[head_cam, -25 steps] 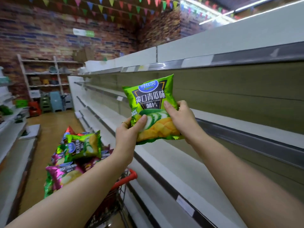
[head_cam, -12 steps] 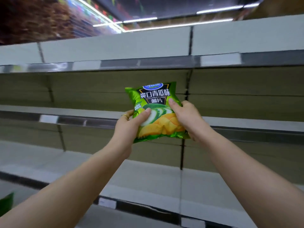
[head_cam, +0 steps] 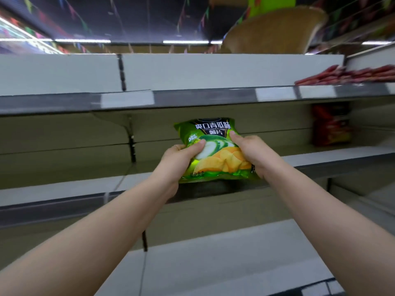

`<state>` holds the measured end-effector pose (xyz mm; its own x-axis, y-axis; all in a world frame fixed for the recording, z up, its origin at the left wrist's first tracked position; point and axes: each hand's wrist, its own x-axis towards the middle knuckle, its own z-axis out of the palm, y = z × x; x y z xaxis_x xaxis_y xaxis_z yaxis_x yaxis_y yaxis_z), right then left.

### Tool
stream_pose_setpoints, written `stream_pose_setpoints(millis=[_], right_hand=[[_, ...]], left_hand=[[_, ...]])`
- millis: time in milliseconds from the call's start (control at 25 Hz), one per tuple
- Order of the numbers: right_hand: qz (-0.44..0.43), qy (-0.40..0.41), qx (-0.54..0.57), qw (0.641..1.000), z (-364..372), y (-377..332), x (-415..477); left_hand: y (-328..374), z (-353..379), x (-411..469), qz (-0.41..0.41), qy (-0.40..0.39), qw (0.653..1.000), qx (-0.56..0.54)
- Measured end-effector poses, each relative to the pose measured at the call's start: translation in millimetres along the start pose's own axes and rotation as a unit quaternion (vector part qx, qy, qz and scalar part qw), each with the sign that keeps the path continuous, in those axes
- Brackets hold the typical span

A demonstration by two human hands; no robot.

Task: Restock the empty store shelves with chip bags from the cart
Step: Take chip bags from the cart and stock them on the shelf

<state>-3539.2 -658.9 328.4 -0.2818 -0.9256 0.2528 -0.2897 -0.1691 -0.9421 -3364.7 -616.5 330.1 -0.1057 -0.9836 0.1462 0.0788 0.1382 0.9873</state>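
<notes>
— Bags in view: how many?

— One green chip bag [head_cam: 214, 149] in the hands, upright, its printed front toward the camera. Farther right, a red bag [head_cam: 331, 124] stands on the same shelf level, too blurred to say whether it is one bag or several. On the top shelf at the right lies a row of red packets [head_cam: 346, 74], too smeared to count.

— And the hands?

— Two. The left hand [head_cam: 179, 161] takes the bag's lower left side, thumb across the front; the right hand [head_cam: 255, 153] takes the lower right, thumb also on the front. Each grip is closed on the bag, which sits between them, its top half free above the fingers.

— Where is it against the shelving?

— Its bottom edge is at the front lip of the middle shelf [head_cam: 64, 189]; whether it touches, I cannot tell. Three shelf levels show.
</notes>
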Motion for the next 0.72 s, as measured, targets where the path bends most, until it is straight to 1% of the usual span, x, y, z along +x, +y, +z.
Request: stream_pose_setpoints(millis=[160,360,520,600,720], right_hand=[[0.015,0.030,-0.005,0.999,-80,22,53],[0.038,0.020,0.000,0.999,-168,50,119],[0.042,0.008,-0.018,0.999,-219,68,168],[0.040,0.001,-0.006,0.999,-242,81,193],[0.082,-0.026,0.000,0.996,-263,97,223]], left_hand=[[-2,90,45,0.000,-0.019,1.000,0.020],[-14,192,109,-0.011,-0.021,0.999,0.035],[-24,258,153,-0.022,-0.019,0.998,0.058],[-31,290,174,-0.021,-0.020,0.997,0.074],[-43,321,218,-0.016,-0.016,0.993,0.119]])
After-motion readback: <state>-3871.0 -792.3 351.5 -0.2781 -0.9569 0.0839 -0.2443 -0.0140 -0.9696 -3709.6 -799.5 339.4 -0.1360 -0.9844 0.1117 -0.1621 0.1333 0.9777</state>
